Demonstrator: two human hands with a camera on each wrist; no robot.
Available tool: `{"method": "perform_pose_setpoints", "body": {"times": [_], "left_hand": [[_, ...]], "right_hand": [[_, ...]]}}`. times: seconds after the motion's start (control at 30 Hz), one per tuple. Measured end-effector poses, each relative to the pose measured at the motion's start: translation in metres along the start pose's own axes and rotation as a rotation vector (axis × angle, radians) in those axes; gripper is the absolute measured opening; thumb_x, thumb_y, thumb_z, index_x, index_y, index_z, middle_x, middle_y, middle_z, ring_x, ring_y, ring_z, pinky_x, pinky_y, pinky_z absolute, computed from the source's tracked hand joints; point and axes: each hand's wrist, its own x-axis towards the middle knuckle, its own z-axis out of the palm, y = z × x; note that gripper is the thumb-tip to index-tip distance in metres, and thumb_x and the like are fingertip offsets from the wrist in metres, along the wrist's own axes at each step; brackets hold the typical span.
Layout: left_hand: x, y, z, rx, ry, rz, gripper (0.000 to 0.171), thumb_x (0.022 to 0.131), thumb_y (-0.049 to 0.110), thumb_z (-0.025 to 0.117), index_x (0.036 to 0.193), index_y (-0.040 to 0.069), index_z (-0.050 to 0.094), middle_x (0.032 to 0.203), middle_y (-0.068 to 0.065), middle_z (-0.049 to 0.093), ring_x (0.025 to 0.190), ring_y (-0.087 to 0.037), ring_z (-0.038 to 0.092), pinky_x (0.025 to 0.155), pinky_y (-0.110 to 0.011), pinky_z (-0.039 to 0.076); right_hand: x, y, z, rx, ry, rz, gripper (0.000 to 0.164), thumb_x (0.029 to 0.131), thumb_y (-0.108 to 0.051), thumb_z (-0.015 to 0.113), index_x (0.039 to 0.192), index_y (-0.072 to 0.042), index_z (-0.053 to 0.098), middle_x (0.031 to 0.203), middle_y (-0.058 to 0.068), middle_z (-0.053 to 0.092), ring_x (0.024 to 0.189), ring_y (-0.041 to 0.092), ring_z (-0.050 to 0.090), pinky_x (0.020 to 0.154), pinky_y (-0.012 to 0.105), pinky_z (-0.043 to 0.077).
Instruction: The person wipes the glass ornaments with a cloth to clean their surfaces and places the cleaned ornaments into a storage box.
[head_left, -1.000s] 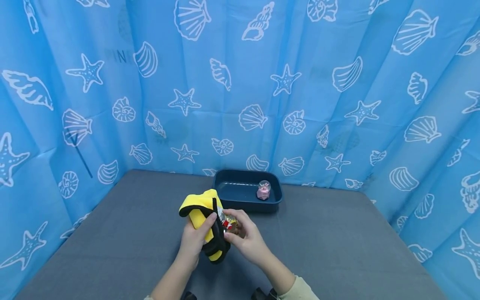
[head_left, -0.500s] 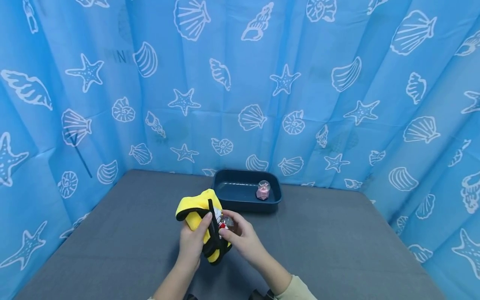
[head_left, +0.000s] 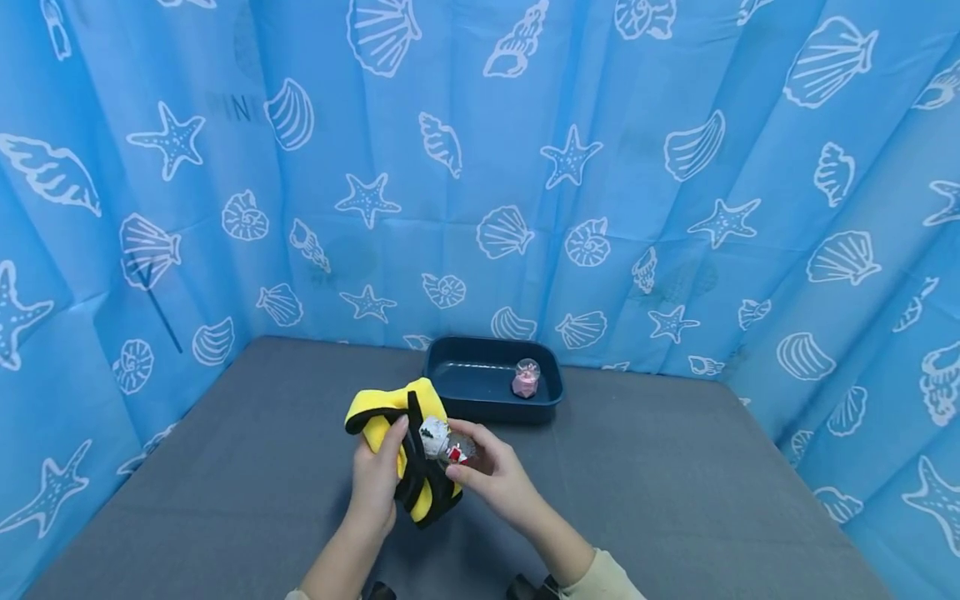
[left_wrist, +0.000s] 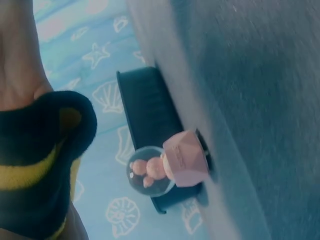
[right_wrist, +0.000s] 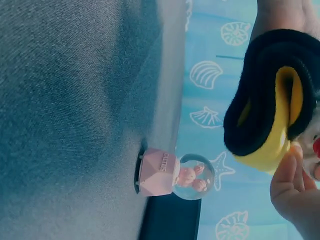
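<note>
My left hand [head_left: 373, 483] grips a folded yellow cloth with black edging [head_left: 393, 400], thumb over the front. In my right hand [head_left: 498, 479] is a small snow globe [head_left: 459, 450] with a red-and-white figure inside, held by fingers and thumb. Its white base [head_left: 432, 437] points left against the cloth. At the right wrist view's edge, the globe's red figure [right_wrist: 317, 147] shows beside the cloth [right_wrist: 265, 155]. A pink snow globe with rabbit figures [right_wrist: 157, 172] stands on the table before the tray's left end; the cloth and hands hide it in the head view.
A dark blue rectangular tray [head_left: 487, 411] stands at the back of the grey table [head_left: 652, 475]. Another pink snow globe [head_left: 526, 382] sits in its right part. Blue curtains with shell prints [head_left: 480, 167] hang behind and along both sides.
The cloth and my left hand have shifted slightly left. The snow globe in my right hand has turned, and its white base now shows more fully, out from behind the cloth.
</note>
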Motion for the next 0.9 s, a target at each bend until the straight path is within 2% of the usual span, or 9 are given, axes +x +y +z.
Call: {"method": "perform_pose_setpoints", "body": {"times": [0.13,0.27,0.4,0.47,0.57,0.73,0.9], "left_hand": [[0.001,0.004,-0.004,-0.011,-0.028,-0.002,0.053,0.100,0.034,0.055,0.137,0.003,0.035,0.123,-0.013,0.047,0.107,-0.018,0.050,0.091,-0.032,0.044],[-0.002,0.007,-0.004,0.043,-0.111,0.019,0.053,0.099,0.031,0.055,0.137,0.000,0.035,0.122,-0.015,0.051,0.105,-0.019,0.053,0.091,-0.038,0.045],[-0.006,0.005,-0.001,0.108,-0.199,0.033,0.055,0.098,0.029,0.059,0.137,-0.001,0.035,0.120,-0.015,0.054,0.102,-0.022,0.055,0.092,-0.047,0.045],[-0.005,0.003,0.001,0.109,-0.205,0.025,0.056,0.096,0.028,0.061,0.138,0.000,0.035,0.119,-0.014,0.054,0.103,-0.024,0.056,0.092,-0.048,0.045],[-0.005,0.000,0.003,0.075,-0.167,0.008,0.055,0.095,0.027,0.064,0.135,0.000,0.038,0.116,-0.013,0.056,0.100,-0.022,0.057,0.090,-0.043,0.047],[-0.007,0.000,0.006,-0.013,-0.083,0.015,0.051,0.095,0.025,0.063,0.133,0.000,0.040,0.112,-0.009,0.056,0.094,-0.016,0.056,0.085,-0.032,0.047],[-0.007,-0.001,0.007,-0.053,-0.047,0.061,0.046,0.096,0.021,0.061,0.132,0.002,0.040,0.113,-0.010,0.054,0.097,-0.017,0.055,0.088,-0.032,0.046]], "right_hand": [[-0.002,0.000,-0.002,-0.032,0.079,-0.027,0.049,0.093,-0.001,0.063,0.137,0.006,0.042,0.124,0.024,0.050,0.096,0.026,0.056,0.081,0.023,0.052],[-0.001,0.000,-0.003,-0.097,0.153,-0.047,0.050,0.089,0.005,0.065,0.135,0.006,0.044,0.124,0.021,0.051,0.096,0.026,0.055,0.081,0.022,0.051],[0.000,0.001,-0.003,-0.182,0.130,-0.164,0.052,0.084,0.011,0.067,0.132,0.006,0.047,0.125,0.019,0.052,0.100,0.027,0.053,0.087,0.029,0.051],[0.000,0.002,-0.002,-0.207,0.102,-0.232,0.051,0.082,0.013,0.066,0.130,0.005,0.049,0.126,0.020,0.052,0.104,0.028,0.053,0.089,0.031,0.051],[0.001,0.002,-0.002,-0.229,0.063,-0.286,0.051,0.081,0.014,0.067,0.128,0.004,0.050,0.128,0.019,0.050,0.109,0.027,0.051,0.089,0.031,0.050],[0.002,-0.002,0.001,-0.241,0.038,-0.211,0.049,0.089,-0.001,0.066,0.134,-0.001,0.048,0.129,0.015,0.049,0.109,0.025,0.048,0.087,0.032,0.048],[0.004,-0.008,0.003,-0.237,0.087,-0.046,0.044,0.096,-0.020,0.059,0.135,-0.004,0.048,0.115,0.009,0.055,0.098,0.021,0.049,0.079,0.029,0.045]]}}
